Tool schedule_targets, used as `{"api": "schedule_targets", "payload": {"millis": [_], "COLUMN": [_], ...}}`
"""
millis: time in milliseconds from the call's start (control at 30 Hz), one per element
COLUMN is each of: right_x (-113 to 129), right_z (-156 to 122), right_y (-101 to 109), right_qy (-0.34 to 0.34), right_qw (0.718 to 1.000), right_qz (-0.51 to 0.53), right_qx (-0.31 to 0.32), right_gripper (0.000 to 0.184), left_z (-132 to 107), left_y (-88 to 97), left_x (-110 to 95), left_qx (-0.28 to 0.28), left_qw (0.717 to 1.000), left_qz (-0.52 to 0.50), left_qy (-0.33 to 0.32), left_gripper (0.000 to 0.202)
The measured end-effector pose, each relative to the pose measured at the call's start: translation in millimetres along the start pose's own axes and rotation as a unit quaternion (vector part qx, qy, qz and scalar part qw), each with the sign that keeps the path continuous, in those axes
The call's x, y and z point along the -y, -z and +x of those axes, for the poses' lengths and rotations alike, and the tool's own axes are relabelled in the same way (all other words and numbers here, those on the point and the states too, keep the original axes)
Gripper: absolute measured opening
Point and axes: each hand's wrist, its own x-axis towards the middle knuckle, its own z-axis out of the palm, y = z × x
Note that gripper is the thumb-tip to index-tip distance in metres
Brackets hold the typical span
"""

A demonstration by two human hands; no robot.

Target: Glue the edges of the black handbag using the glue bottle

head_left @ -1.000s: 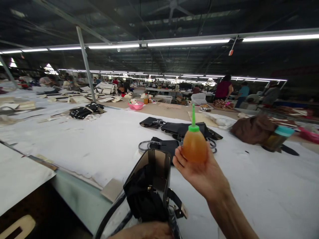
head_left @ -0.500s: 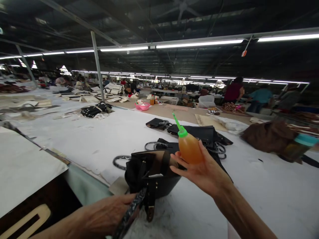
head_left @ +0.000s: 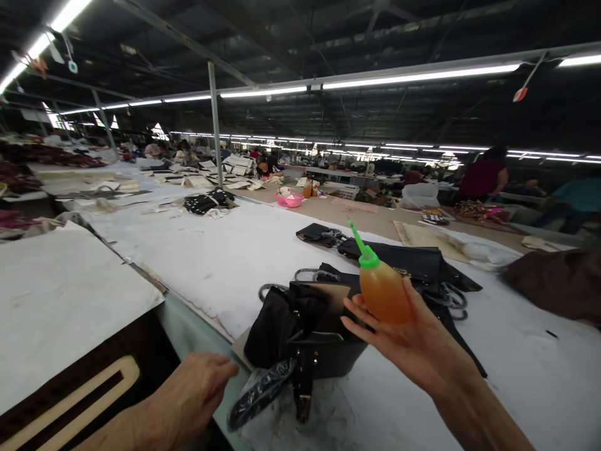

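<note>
My right hand point(head_left: 399, 344) holds a squeeze bottle point(head_left: 382, 291) of amber liquid, its green nozzle pointing up and to the left. The bottle leans against the palm, fingers stretched beneath it. Below and left of it, a black handbag point(head_left: 323, 360) stands on the white-covered table, its top open and brown lining showing. One plastic-wrapped handle point(head_left: 263, 391) hangs over the bag's near left side. My left hand point(head_left: 197, 382) is just left of that handle and apart from it. Its fingers are loosely bent and partly hidden, with nothing seen in them.
More black bags point(head_left: 408, 260) with wrapped handles lie behind the bottle. A pink basin point(head_left: 290, 200) stands farther back. Brown material point(head_left: 556, 282) lies at the right. Left of the table is a gap with a pale slotted piece point(head_left: 94, 401). People work in the background.
My left hand has come away from the wrapped handle, which now hangs loose. The view has turned left, so things appear farther right. My right hand still holds the bottle.
</note>
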Motion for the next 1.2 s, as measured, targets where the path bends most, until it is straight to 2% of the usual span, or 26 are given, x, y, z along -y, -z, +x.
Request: {"api": "schedule_targets", "payload": {"millis": [100, 133, 167, 233, 267, 333, 400, 467, 500, 633, 733, 800, 867, 933, 1000, 1033, 1100, 1133, 1200], "right_x": [-3, -4, -5, -6, -6, -6, -6, -6, -7, -9, -9, -9, -9, -9, -10, -10, -11, -11, -10], "right_z": [-3, -4, -4, -4, -4, -4, -4, -3, -3, 0, 3, 4, 3, 1, -1, -2, -5, -5, -5], "right_y": [1, 1, 2, 2, 2, 2, 2, 1, 1, 0, 0, 0, 0, 0, -1, -1, -2, -3, -2], "right_qy": [0.007, 0.009, 0.012, 0.022, 0.027, 0.036, 0.039, 0.043, 0.042, 0.044, 0.055, 0.059, 0.061, 0.057, 0.053, 0.055, 0.061, 0.063, 0.057], "right_qw": [1.000, 1.000, 1.000, 0.999, 0.999, 0.999, 0.999, 0.998, 0.998, 0.998, 0.998, 0.997, 0.997, 0.997, 0.998, 0.998, 0.998, 0.998, 0.998], "right_qz": [0.008, 0.011, 0.014, 0.017, 0.018, 0.016, 0.014, 0.016, 0.017, 0.021, 0.021, 0.020, 0.018, 0.014, 0.005, -0.001, -0.011, -0.012, -0.005], "right_qx": [-0.013, -0.014, -0.017, -0.023, -0.027, -0.029, -0.030, -0.032, -0.035, -0.034, -0.035, -0.037, -0.039, -0.041, -0.041, -0.037, -0.027, -0.024, -0.027], "right_gripper": [0.046, 0.046, 0.045, 0.043, 0.042, 0.043, 0.044, 0.043, 0.043, 0.042, 0.043, 0.042, 0.041, 0.041, 0.040, 0.039, 0.036, 0.035, 0.035], "left_z": [31, 44, 57, 79, 88, 98, 100, 96, 93, 83, 77, 73, 70, 68, 69, 70, 73, 75, 77], "left_y": [21.3, 26.4, 29.2, 28.0, 24.7, 16.6, 11.7, 12.6, 14.6, 19.4, 16.5, 14.6, 13.6, 12.7, 11.5, 11.2, 11.7, 13.0, 18.3], "left_x": [-18, -25, -30, -36, -36, -32, -26, -19, -16, -10, -10, -10, -11, -14, -19, -21, -25, -27, -28], "left_qx": [-0.145, -0.159, -0.152, -0.093, -0.072, -0.078, -0.109, -0.108, -0.099, -0.082, -0.057, -0.070, -0.129, -0.183, -0.183, -0.169, -0.142, -0.130, -0.120], "left_qw": [0.976, 0.961, 0.945, 0.905, 0.886, 0.860, 0.846, 0.835, 0.834, 0.841, 0.838, 0.830, 0.805, 0.758, 0.716, 0.705, 0.712, 0.733, 0.809], "left_qz": [-0.133, -0.182, -0.238, -0.348, -0.391, -0.448, -0.483, -0.503, -0.502, -0.445, -0.434, -0.435, -0.470, -0.542, -0.609, -0.630, -0.632, -0.610, -0.506], "left_qy": [0.096, 0.131, 0.167, 0.225, 0.237, 0.231, 0.199, 0.195, 0.208, 0.296, 0.327, 0.342, 0.339, 0.312, 0.288, 0.280, 0.270, 0.271, 0.272], "left_gripper": [0.031, 0.034, 0.037, 0.047, 0.052, 0.060, 0.058, 0.041, 0.035, 0.032, 0.016, 0.012, 0.011, 0.013, 0.012, 0.015, 0.024, 0.025, 0.019]}}
